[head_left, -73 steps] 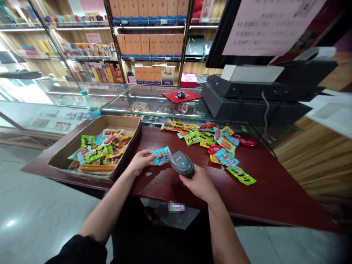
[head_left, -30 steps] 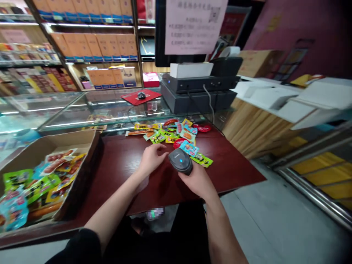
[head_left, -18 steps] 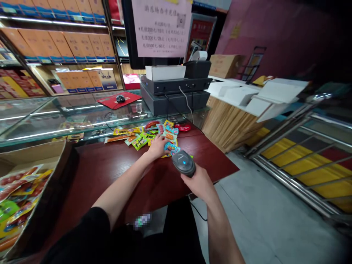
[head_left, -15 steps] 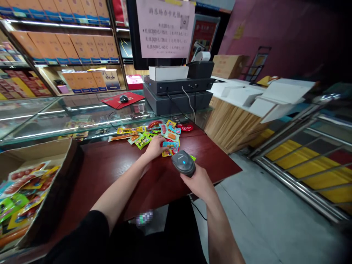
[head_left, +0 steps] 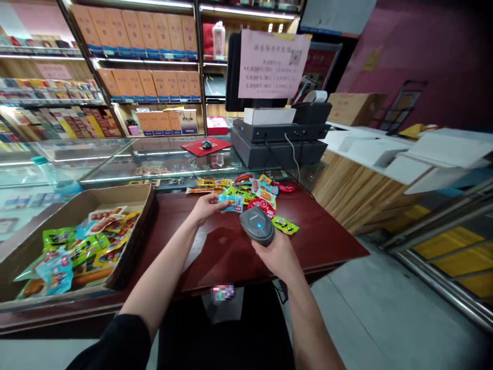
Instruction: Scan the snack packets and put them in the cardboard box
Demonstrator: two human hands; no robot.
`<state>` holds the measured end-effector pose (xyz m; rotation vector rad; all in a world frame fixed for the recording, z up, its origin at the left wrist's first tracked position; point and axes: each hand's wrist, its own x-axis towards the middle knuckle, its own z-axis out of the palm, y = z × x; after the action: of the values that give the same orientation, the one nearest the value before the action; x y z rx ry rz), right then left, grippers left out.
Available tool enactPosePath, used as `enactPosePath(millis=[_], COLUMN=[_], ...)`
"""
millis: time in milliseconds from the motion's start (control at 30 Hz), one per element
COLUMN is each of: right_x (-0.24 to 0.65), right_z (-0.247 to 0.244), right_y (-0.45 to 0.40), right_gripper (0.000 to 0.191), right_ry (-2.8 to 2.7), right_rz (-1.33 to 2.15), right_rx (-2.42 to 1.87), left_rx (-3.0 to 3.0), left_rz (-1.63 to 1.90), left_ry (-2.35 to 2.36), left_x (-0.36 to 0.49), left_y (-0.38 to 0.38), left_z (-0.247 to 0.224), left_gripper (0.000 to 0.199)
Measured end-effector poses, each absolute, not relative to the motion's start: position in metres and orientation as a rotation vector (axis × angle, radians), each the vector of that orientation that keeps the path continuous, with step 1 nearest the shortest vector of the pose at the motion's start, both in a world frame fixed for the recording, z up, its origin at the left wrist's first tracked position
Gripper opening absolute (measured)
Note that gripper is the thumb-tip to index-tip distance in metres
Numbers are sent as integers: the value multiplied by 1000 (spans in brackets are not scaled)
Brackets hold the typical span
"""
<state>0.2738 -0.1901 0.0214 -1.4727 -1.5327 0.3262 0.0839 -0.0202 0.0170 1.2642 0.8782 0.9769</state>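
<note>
Between the fingers of my left hand (head_left: 206,208) is a blue snack packet (head_left: 233,202), held just above the dark red tabletop (head_left: 208,241). My right hand (head_left: 279,254) is wrapped round a grey barcode scanner (head_left: 257,225) with a blue light on top. Beyond both hands lies a loose pile of snack packets (head_left: 265,191) in yellow, green, red and blue. A green packet (head_left: 285,224) rests apart from the pile, close to the scanner's right side.
An open cardboard box (head_left: 129,203) with several snack packets stands at the left. Behind the table are a glass counter (head_left: 115,154), a mouse (head_left: 207,144) on a red mat, and a monitor (head_left: 233,72) with a paper sign. A metal railing (head_left: 435,272) runs along the right.
My left hand has drawn the blue packet out of the pile, toward the left. The view has turned left, bringing more of the cardboard box into sight. The scanner stays in my right hand.
</note>
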Motion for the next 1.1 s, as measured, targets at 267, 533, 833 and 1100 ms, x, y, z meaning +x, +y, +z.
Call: enactPosePath(millis=[267, 533, 833, 1100], right_x=[260, 234, 181, 188], right_z=[33, 38, 52, 55], right_y=[-200, -194, -183, -187], right_gripper=[30, 25, 29, 30], right_ry=[-1523, -1641, -1814, -1799], right_rz=[353, 378, 496, 483], right_rx=[-1550, -1576, -1434, -1433], left_rx=[1256, 1319, 1391, 1612], left_rz=[1002, 1344, 1841, 1682], left_ry=[844, 1022, 1857, 1888], left_x=[71, -5, -161, -121], left_y=[-37, -67, -129, -123], left_z=[23, 55, 80, 71], left_gripper=[47, 46, 39, 32])
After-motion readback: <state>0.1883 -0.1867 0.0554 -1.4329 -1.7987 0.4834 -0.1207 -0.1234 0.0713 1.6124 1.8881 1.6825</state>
